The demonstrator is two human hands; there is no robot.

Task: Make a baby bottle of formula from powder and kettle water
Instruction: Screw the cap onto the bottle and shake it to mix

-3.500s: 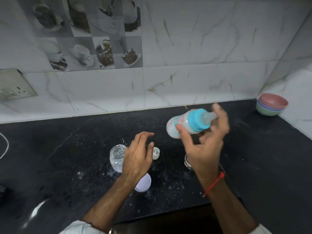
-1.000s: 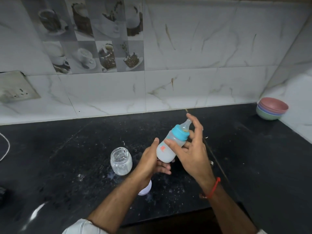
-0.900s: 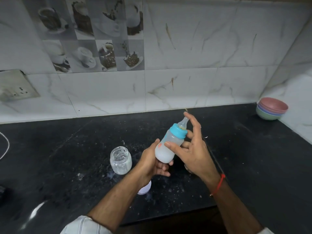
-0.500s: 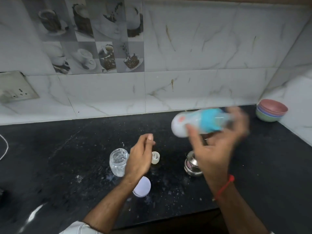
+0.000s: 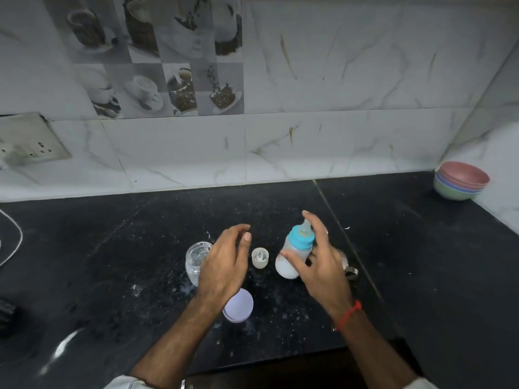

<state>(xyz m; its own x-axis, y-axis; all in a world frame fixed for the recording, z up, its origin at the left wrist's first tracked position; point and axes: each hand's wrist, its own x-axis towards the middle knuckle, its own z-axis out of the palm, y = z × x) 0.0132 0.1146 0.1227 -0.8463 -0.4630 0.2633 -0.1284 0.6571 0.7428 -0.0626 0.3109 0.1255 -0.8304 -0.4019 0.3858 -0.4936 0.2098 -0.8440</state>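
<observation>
**Bottle in the right hand, left hand loose beside it**

The right hand (image 5: 323, 265) holds the baby bottle (image 5: 292, 256) nearly upright, tilted a little, just above the black counter (image 5: 421, 262). The thumb presses across the lower, milky white part of the bottle, the other fingers wrap behind it, and the forefinger reaches up past the clear teat. The teal collar (image 5: 302, 239) sits between thumb and forefinger. A red thread (image 5: 348, 314) circles that wrist.

The left hand (image 5: 224, 265) hangs over the counter with nothing in it, fingers loosely curled and slightly apart, thumb tip pointing toward the bottle. Between the two hands, resting on the counter, is a small whitish cap (image 5: 260, 257), apart from both. Behind the left hand's knuckles stands a clear glass jar (image 5: 196, 256), partly hidden by it. Below that hand's wrist lies a round pale lid (image 5: 238, 307), flat on the counter. Behind the right hand a small metal vessel (image 5: 348, 266) peeks out. Well off to the right hand's far side, in the corner, sits a stack of coloured bowls (image 5: 460, 181). White powder specks dust the counter around both hands.
</observation>
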